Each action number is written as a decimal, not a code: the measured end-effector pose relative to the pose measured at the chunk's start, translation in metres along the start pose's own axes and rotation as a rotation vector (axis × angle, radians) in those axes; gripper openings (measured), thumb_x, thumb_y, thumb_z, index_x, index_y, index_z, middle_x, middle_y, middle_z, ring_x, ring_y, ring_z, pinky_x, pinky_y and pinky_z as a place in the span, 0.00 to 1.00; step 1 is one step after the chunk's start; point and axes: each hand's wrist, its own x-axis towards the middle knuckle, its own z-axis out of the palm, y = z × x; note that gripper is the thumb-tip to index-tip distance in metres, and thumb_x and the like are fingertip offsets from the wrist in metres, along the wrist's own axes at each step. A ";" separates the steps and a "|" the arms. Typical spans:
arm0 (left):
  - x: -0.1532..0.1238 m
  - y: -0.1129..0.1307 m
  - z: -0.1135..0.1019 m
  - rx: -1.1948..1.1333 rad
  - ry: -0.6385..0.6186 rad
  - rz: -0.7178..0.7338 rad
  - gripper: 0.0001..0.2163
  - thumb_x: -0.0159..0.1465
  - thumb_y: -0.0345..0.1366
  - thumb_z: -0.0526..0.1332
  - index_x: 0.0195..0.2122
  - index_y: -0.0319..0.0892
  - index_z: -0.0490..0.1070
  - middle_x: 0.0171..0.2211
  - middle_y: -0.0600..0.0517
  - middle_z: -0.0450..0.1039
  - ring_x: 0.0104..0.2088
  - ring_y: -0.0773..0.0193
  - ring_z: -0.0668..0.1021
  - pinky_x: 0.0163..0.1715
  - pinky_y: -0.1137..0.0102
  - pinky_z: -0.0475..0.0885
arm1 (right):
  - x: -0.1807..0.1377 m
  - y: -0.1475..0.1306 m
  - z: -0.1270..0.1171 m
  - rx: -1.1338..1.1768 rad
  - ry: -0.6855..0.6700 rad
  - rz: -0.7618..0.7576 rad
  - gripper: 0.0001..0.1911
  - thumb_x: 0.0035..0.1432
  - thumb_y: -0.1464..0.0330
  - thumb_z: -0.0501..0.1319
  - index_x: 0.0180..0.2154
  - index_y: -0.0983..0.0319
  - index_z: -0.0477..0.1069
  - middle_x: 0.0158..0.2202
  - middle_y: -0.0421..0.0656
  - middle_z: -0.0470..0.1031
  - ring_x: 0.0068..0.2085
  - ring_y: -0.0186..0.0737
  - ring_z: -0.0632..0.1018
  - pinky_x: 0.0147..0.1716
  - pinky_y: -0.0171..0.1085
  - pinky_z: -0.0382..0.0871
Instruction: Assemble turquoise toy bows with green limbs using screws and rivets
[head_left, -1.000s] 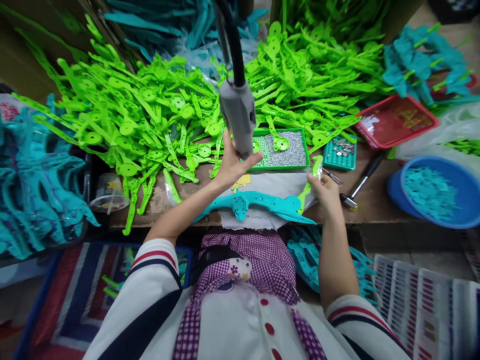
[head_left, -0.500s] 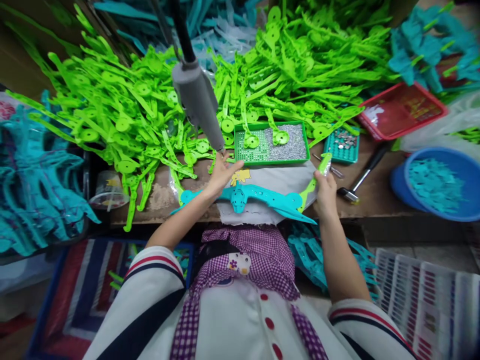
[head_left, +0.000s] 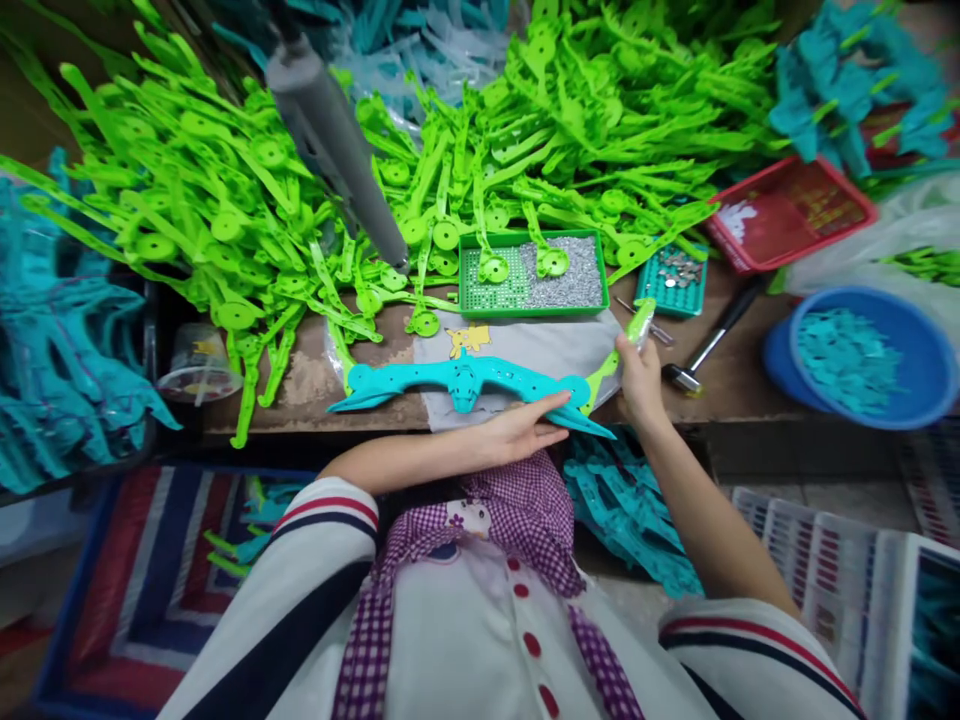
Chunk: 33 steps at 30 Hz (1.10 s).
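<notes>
A long teal plastic piece [head_left: 465, 382] lies across a grey cloth [head_left: 525, 345] at the near edge of the workbench. My left hand [head_left: 521, 428] lies flat with fingers stretched out, its tips by the piece's right end. My right hand [head_left: 637, 375] is closed on a lime green arm [head_left: 626, 345] joined to that end. A grey hanging power tool [head_left: 334, 150] swings free at the upper left, touched by neither hand.
Heaps of green plastic parts [head_left: 247, 210] cover the back of the bench. A green tray of small screws [head_left: 532, 275], a small teal tray [head_left: 673, 278], a hammer [head_left: 709, 345], a red basket [head_left: 787, 215] and a blue bowl [head_left: 870, 355] sit to the right. Teal parts [head_left: 67, 350] pile at left.
My left hand let go of the hanging tool, which swung up and to the left. The hand came down to the teal piece's right end. My right hand kept its hold.
</notes>
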 end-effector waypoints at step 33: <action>0.026 0.009 0.016 -0.064 0.123 0.087 0.04 0.62 0.24 0.64 0.30 0.36 0.73 0.26 0.50 0.77 0.28 0.68 0.79 0.40 0.65 0.81 | -0.016 0.011 -0.002 0.126 0.273 -0.125 0.25 0.55 0.43 0.63 0.36 0.56 0.62 0.32 0.35 0.66 0.33 0.36 0.72 0.36 0.40 0.72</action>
